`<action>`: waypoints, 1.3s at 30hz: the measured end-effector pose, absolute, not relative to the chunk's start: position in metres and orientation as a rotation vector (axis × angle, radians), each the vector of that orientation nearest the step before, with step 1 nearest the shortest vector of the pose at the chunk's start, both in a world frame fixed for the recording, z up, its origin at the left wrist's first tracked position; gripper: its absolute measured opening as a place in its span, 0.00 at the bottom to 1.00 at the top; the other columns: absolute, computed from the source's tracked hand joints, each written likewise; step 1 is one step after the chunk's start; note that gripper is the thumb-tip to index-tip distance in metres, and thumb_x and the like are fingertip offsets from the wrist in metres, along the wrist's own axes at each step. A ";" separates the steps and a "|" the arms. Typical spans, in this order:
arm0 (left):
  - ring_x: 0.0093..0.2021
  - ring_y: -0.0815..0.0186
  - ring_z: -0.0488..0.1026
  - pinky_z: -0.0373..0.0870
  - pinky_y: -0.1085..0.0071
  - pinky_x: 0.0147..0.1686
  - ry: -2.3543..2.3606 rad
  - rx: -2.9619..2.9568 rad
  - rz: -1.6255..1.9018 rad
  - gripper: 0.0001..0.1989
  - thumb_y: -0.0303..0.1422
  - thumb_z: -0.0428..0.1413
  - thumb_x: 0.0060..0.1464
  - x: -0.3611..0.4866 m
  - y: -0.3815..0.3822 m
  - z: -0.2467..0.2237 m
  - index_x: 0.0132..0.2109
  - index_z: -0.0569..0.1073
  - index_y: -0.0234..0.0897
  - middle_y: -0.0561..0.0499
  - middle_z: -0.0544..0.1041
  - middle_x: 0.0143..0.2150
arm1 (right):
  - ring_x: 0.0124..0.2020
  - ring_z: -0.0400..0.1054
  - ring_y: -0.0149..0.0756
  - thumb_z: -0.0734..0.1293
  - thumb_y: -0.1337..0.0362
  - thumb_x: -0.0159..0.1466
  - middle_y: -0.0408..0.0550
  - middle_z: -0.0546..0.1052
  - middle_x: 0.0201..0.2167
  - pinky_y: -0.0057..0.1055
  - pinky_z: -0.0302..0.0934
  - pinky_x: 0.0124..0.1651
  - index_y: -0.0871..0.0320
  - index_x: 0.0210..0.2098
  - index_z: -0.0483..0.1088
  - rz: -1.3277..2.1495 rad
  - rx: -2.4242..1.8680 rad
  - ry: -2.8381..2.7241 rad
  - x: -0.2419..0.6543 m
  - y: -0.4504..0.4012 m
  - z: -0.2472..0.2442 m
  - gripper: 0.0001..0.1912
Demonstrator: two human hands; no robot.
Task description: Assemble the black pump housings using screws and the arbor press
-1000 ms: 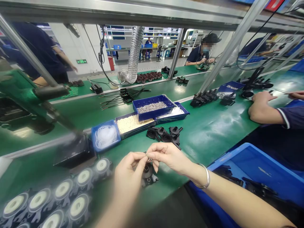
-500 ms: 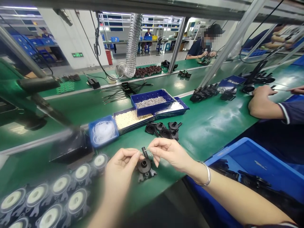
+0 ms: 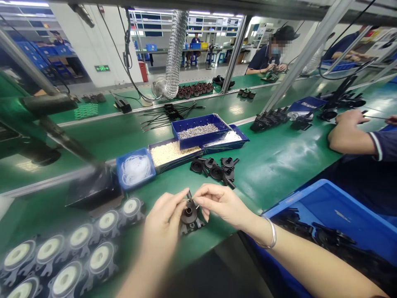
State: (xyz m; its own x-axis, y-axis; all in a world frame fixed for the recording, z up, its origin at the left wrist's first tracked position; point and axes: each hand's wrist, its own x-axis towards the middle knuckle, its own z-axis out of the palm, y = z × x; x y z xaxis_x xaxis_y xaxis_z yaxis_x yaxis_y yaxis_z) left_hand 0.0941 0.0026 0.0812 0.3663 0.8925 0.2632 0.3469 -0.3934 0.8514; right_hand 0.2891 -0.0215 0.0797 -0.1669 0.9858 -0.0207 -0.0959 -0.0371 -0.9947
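Note:
In front of me a black plastic housing (image 3: 190,217) with a round disc, a short raised collar and a side tube lies on the green bench. My left hand (image 3: 167,211) is closed at its left side, thumb beside the disc and fingers at the tube. Between thumb and forefinger of my right hand (image 3: 217,203) is a thin metal pin (image 3: 197,206), held close to the base of the tube; its far end is hidden by fingers. Several similar black housings (image 3: 216,170) lie just beyond my hands.
Blue trays hold metal pins (image 3: 198,131), small cream pieces (image 3: 173,154) and white rings (image 3: 135,169). Rows of housings with white-centred discs (image 3: 102,256) stand at left. A blue crate (image 3: 322,186) with black parts is at right, near a co-worker's arm (image 3: 350,134).
My left hand has moved in against the black housing, its fingers now at the tube. My right hand stays beside it, pin still pinched and slightly lower.

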 end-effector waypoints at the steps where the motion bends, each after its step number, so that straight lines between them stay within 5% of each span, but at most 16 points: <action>1: 0.36 0.67 0.73 0.68 0.73 0.37 1.075 1.931 0.981 0.13 0.32 0.51 0.64 0.093 0.002 0.079 0.50 0.77 0.49 0.53 0.75 0.34 | 0.20 0.68 0.28 0.71 0.57 0.64 0.40 0.71 0.22 0.24 0.63 0.26 0.61 0.36 0.74 1.423 -1.088 -1.220 0.291 -0.022 0.077 0.12; 12: 0.39 0.65 0.78 0.74 0.70 0.44 1.186 1.066 1.012 0.16 0.41 0.63 0.53 0.084 0.001 0.065 0.44 0.72 0.36 0.49 0.80 0.36 | 0.18 0.64 0.27 0.73 0.52 0.60 0.39 0.70 0.18 0.25 0.60 0.27 0.63 0.38 0.75 1.546 -1.242 -1.074 0.301 -0.030 0.046 0.18; 20: 0.49 0.58 0.77 0.70 0.61 0.53 1.310 1.346 0.936 0.08 0.39 0.61 0.55 0.077 -0.012 0.046 0.35 0.75 0.40 0.49 0.82 0.41 | 0.20 0.65 0.26 0.70 0.50 0.63 0.43 0.72 0.28 0.26 0.61 0.27 0.61 0.38 0.75 1.430 -1.304 -1.322 0.303 -0.029 0.044 0.18; 24: 0.46 0.60 0.77 0.72 0.65 0.49 1.295 1.641 0.947 0.06 0.35 0.59 0.57 0.075 -0.013 0.038 0.32 0.76 0.42 0.51 0.80 0.41 | 0.21 0.65 0.27 0.68 0.52 0.65 0.43 0.72 0.28 0.26 0.61 0.27 0.61 0.39 0.74 1.399 -1.355 -1.413 0.306 -0.031 0.048 0.16; 29: 0.40 0.61 0.79 0.76 0.67 0.41 1.153 2.231 0.905 0.08 0.29 0.53 0.61 0.065 -0.009 0.033 0.39 0.77 0.41 0.48 0.82 0.40 | 0.21 0.64 0.27 0.67 0.55 0.66 0.40 0.70 0.23 0.25 0.59 0.27 0.60 0.41 0.71 1.383 -1.370 -1.493 0.307 -0.032 0.047 0.13; 33: 0.45 0.54 0.80 0.77 0.60 0.46 0.953 2.695 0.779 0.16 0.23 0.49 0.60 0.055 -0.007 0.036 0.50 0.76 0.38 0.43 0.81 0.48 | 0.21 0.65 0.27 0.67 0.55 0.66 0.39 0.68 0.26 0.26 0.61 0.27 0.57 0.47 0.68 1.361 -1.332 -1.491 0.312 -0.029 0.058 0.15; 39: 0.50 0.51 0.77 0.76 0.56 0.50 1.013 2.590 0.856 0.19 0.28 0.54 0.59 0.061 -0.011 0.045 0.57 0.70 0.39 0.41 0.78 0.53 | 0.31 0.67 0.32 0.66 0.62 0.68 0.43 0.71 0.32 0.29 0.65 0.36 0.56 0.48 0.68 0.768 -1.305 -1.813 0.299 -0.006 0.079 0.10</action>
